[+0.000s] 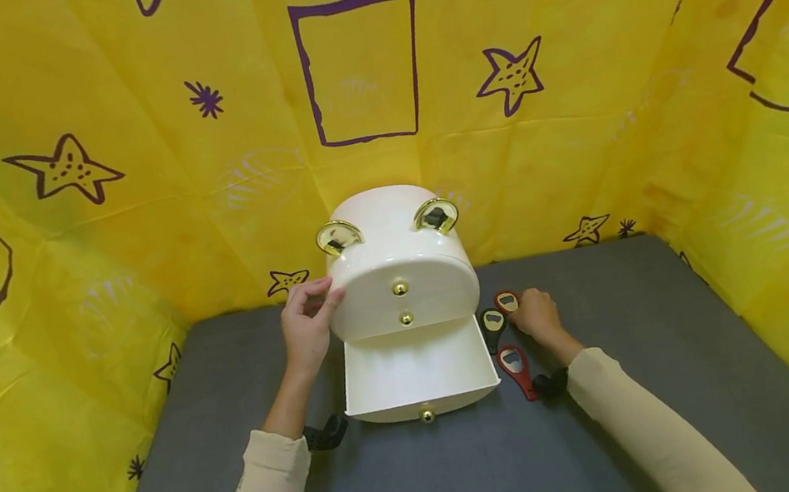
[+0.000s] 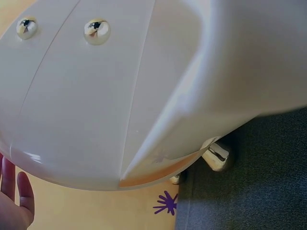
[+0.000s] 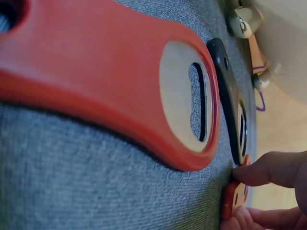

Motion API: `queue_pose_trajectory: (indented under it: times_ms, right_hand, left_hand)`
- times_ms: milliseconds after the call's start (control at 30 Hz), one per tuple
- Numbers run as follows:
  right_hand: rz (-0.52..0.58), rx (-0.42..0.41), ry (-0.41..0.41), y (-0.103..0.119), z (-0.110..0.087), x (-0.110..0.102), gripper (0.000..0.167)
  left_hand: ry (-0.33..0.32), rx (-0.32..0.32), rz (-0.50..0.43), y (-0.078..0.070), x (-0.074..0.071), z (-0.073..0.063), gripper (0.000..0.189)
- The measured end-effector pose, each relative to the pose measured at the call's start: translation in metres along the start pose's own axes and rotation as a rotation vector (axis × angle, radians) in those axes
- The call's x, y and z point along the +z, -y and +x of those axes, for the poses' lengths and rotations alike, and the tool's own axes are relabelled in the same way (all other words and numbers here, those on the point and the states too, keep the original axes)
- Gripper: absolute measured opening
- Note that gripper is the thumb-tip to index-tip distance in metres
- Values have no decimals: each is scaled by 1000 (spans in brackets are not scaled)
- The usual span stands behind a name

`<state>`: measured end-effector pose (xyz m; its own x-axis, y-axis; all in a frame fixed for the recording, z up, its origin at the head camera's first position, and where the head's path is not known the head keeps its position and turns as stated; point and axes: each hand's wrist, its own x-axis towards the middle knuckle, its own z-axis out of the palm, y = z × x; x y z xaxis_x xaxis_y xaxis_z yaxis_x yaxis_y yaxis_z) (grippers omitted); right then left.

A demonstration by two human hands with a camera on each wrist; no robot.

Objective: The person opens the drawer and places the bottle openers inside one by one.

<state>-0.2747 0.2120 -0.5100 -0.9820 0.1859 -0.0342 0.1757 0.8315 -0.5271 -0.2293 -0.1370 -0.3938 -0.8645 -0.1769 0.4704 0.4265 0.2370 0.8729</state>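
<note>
white plastic, smooth and glossy, makes up the rounded cabinet (image 1: 392, 225) that stands at the centre of the frame, with two gold rings (image 1: 339, 239) on top and two gold knobs (image 1: 400, 288) on its front. its lowest drawer (image 1: 419, 364) is pulled out toward the bottom of the frame and bears a gold knob of its own. the left hand (image 1: 305, 330), left of centre, touches the cabinet's left side near the upper front edge; its fingers and thumb are extended and apart, not curled round anything.

right of the cabinet, three bottle openers lie near one another. the right hand (image 1: 539, 316), right of centre, has thumb and fingertips closed on the far red opener (image 1: 507, 302), pinching it; whether it is lifted off the table (image 1: 473, 479) i cannot tell. the black opener (image 1: 494, 329) lies just beside it, close to the drawer's right side, and the near red opener (image 1: 517, 372) lies below that. in the right wrist view this near one fills the upper left, its pale metal inset and slot showing, while the pinched one sits at the lower right, partly covered by the fingers.

yellow cloth (image 1: 246, 48) with purple stars and outlines fills the upper part of the frame and both sides. beige sleeves (image 1: 270, 490) cover the forearms.
</note>
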Motion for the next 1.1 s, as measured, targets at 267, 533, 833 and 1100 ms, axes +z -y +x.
queue_pose_trajectory:
  times_ms: [267, 533, 833, 1100]
  right_hand:
    - [96, 11, -11, -8, -3, -5, 26]
    - [209, -40, -67, -2, -9, -27, 36]
    - [365, -66, -136, 12, -29, -63, 39]
    - [450, -79, -80, 23, -53, -92, 43]
  left_hand:
    - [4, -3, -7, 0, 0, -1, 26]
    - [2, 9, -7, 1, -1, -1, 26]
    - [6, 11, -13, 0, -1, -1, 26]
    - [6, 12, -12, 1, -1, -1, 25]
